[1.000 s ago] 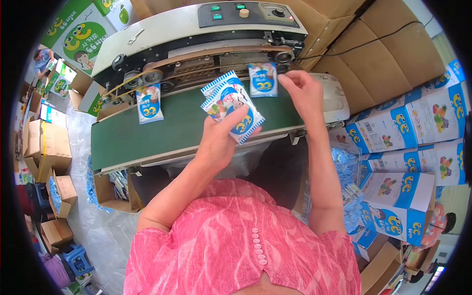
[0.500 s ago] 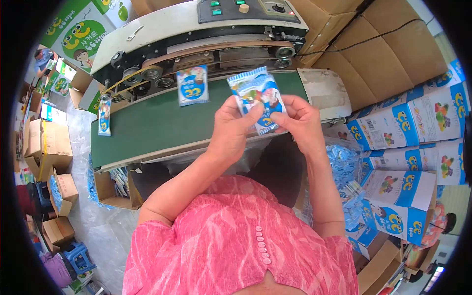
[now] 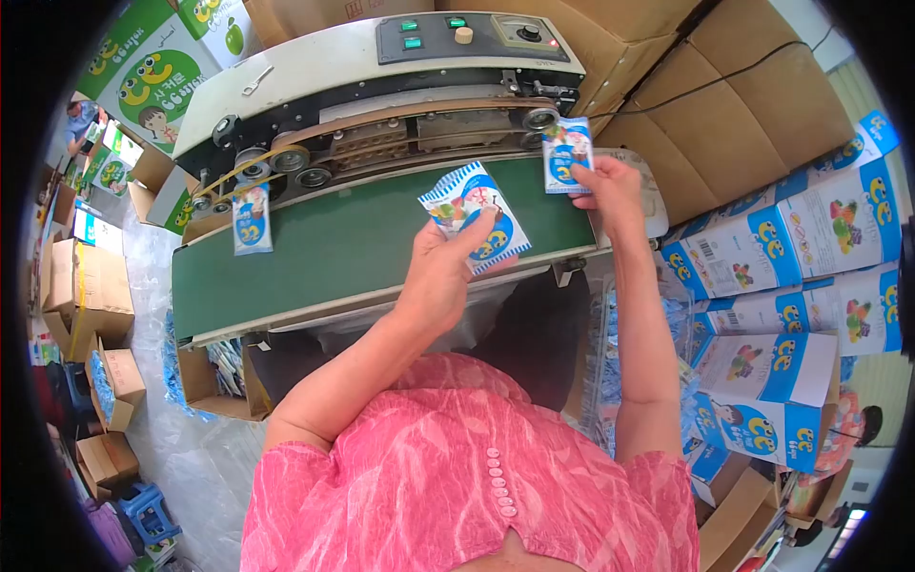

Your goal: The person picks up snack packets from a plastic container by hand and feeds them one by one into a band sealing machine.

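My left hand (image 3: 440, 270) is closed on a blue-and-white candy packet (image 3: 496, 212), thumb across its front, above the green conveyor belt (image 3: 353, 229). Whether more than one packet is in that grip, I cannot tell. My right hand (image 3: 613, 195) pinches another candy packet (image 3: 566, 153) by its lower right side. That packet stands upright, its top edge by the rollers at the right end of the band sealing machine (image 3: 334, 81). Further left, a third candy packet (image 3: 253, 221) hangs at the machine's rollers, over the belt's left part.
Printed cartons (image 3: 772, 238) are stacked at the right, with a clear plastic bin (image 3: 600, 381) of blue packets below them. An open cardboard box (image 3: 205, 386) of packets stands under the belt's left end. A wrench (image 3: 257, 80) lies on the machine. Another person (image 3: 81, 124) is far left.
My hands have moved apart; the right carried one packet up and right to the machine's right end. The packet at the rollers has travelled left, and the earlier leftmost one is out of sight.
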Motion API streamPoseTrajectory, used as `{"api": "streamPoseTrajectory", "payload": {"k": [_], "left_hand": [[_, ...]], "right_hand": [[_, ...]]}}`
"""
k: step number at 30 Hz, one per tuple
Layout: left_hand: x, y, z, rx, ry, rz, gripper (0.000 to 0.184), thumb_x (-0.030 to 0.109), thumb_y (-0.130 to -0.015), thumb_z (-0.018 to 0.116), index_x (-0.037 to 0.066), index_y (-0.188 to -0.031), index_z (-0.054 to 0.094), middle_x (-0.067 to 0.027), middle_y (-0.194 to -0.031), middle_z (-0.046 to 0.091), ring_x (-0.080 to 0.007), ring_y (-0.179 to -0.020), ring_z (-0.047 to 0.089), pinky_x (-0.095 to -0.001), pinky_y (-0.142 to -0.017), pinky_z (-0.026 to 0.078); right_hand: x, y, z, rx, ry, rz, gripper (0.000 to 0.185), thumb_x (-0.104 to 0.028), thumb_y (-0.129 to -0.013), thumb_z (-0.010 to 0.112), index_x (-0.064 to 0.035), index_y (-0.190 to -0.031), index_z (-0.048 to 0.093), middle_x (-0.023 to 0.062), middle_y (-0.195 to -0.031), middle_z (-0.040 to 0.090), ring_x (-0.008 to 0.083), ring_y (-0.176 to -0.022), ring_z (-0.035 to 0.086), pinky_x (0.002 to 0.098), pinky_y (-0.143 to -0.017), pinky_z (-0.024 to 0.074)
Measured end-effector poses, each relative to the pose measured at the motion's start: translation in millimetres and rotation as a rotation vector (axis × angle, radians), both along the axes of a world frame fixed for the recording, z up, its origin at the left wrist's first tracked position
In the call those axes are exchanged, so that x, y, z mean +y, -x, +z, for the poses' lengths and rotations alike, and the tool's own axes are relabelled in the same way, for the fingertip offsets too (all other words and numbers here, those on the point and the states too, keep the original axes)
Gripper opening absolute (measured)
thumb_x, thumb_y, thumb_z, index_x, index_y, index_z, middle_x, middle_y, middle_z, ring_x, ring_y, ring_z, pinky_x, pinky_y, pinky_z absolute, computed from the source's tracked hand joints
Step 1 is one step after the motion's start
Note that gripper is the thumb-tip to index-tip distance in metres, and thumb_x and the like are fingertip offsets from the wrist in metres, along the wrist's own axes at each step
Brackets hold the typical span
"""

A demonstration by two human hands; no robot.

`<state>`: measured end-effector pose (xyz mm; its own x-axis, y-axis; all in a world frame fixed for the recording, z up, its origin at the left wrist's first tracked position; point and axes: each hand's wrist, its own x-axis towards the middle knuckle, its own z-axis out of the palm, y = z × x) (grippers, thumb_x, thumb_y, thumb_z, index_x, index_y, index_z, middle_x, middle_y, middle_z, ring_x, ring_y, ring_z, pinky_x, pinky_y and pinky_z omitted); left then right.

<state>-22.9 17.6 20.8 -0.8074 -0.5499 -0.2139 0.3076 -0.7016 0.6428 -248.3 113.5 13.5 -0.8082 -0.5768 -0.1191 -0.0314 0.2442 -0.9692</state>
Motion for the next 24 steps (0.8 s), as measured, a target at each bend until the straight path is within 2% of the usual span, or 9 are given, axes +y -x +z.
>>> {"api": "streamPoseTrajectory", "payload": {"k": [2, 5, 6, 8, 13, 15, 16, 18, 24], "left_hand": [[0, -1, 0, 0.037, -0.075, -0.041, 0.020, 0.010, -0.088, 0.063, 0.003, -0.106, 0.060, -0.0032, -0.097, 0.065, -0.0118, -0.086, 0.063, -0.0274, -0.079, 0.052], [-2, -3, -2, 0.037, 0.041, -0.033, 0.023, 0.011, -0.088, 0.063, 0.001, -0.108, 0.059, -0.0043, -0.100, 0.065, -0.0115, -0.087, 0.063, -0.0271, -0.078, 0.052], [-4, -3, -3, 0.039, 0.098, -0.025, 0.025, 0.011, -0.088, 0.063, 0.001, -0.110, 0.058, -0.0048, -0.101, 0.064, -0.0114, -0.088, 0.063, -0.0269, -0.078, 0.051], [-6, -1, -5, 0.031, 0.143, -0.039, 0.026, 0.011, -0.088, 0.064, 0.001, -0.110, 0.058, -0.0046, -0.101, 0.064, -0.0107, -0.088, 0.062, -0.0261, -0.077, 0.050], [3, 9, -13, 0.027, 0.331, -0.029, 0.028, 0.010, -0.086, 0.066, 0.003, -0.112, 0.059, -0.0026, -0.098, 0.061, -0.0078, -0.085, 0.057, -0.0227, -0.075, 0.046], [4, 7, -14, 0.027, 0.383, 0.000, 0.028, 0.009, -0.085, 0.067, 0.004, -0.112, 0.059, -0.0019, -0.097, 0.060, -0.0071, -0.084, 0.056, -0.0218, -0.075, 0.045], [3, 5, -14, 0.026, 0.391, -0.004, 0.028, 0.009, -0.085, 0.067, 0.004, -0.111, 0.059, -0.0013, -0.096, 0.059, -0.0066, -0.084, 0.055, -0.0213, -0.075, 0.045], [3, 1, -14, 0.022, 0.406, -0.015, 0.028, 0.007, -0.084, 0.067, 0.005, -0.111, 0.059, 0.0000, -0.095, 0.057, -0.0057, -0.083, 0.052, -0.0203, -0.075, 0.043], [7, -3, -14, 0.027, 0.394, -0.051, 0.023, 0.001, -0.085, 0.064, 0.004, -0.107, 0.060, -0.0003, -0.105, 0.059, -0.0083, -0.094, 0.054, -0.0219, -0.082, 0.044]], "right_hand": [[-5, -4, -6, 0.004, -0.030, 0.044, 0.018, -0.013, -0.083, 0.067, 0.0001, -0.095, 0.065, 0.0053, -0.081, 0.067, 0.0094, -0.064, 0.062, 0.0206, -0.051, 0.0486], [-13, -12, -13, 0.571, -0.148, 0.009, 0.018, -0.015, -0.083, 0.068, -0.0008, -0.095, 0.067, 0.0035, -0.079, 0.066, 0.0078, -0.063, 0.060, 0.0206, -0.052, 0.0476], [-11, -21, -8, 0.570, -0.147, 0.015, 0.018, -0.015, -0.083, 0.068, -0.0008, -0.095, 0.067, 0.0035, -0.079, 0.066, 0.0078, -0.063, 0.060, 0.0206, -0.052, 0.0476], [4, -59, 17, 0.176, 0.079, 0.205, 0.019, -0.017, -0.083, 0.069, -0.0020, -0.095, 0.068, 0.0018, -0.076, 0.065, 0.0058, -0.063, 0.058, 0.0202, -0.054, 0.0469], [26, -86, 6, -0.042, 0.134, 0.411, 0.018, -0.017, -0.083, 0.068, -0.0020, -0.093, 0.068, 0.0018, -0.076, 0.066, 0.0065, -0.063, 0.059, 0.0210, -0.055, 0.0480], [36, -61, 5, -0.075, 0.183, 0.133, 0.017, -0.017, -0.083, 0.068, -0.0017, -0.091, 0.068, 0.0022, -0.076, 0.066, 0.0075, -0.061, 0.059, 0.0206, -0.054, 0.0482], [39, -47, 3, -0.073, 0.185, 0.131, 0.017, -0.017, -0.083, 0.068, -0.0017, -0.091, 0.068, 0.0022, -0.076, 0.066, 0.0075, -0.061, 0.059, 0.0206, -0.054, 0.0482], [38, -20, -2, -0.027, 0.101, -0.108, 0.016, -0.016, -0.083, 0.068, -0.0013, -0.089, 0.067, 0.0028, -0.075, 0.066, 0.0082, -0.059, 0.059, 0.0199, -0.051, 0.0476], [-4, -1, -9, 0.008, -0.019, -0.035, 0.017, -0.016, -0.084, 0.067, -0.0008, -0.090, 0.067, 0.0031, -0.074, 0.066, 0.0076, -0.058, 0.059, 0.0192, -0.048, 0.0465]]}}
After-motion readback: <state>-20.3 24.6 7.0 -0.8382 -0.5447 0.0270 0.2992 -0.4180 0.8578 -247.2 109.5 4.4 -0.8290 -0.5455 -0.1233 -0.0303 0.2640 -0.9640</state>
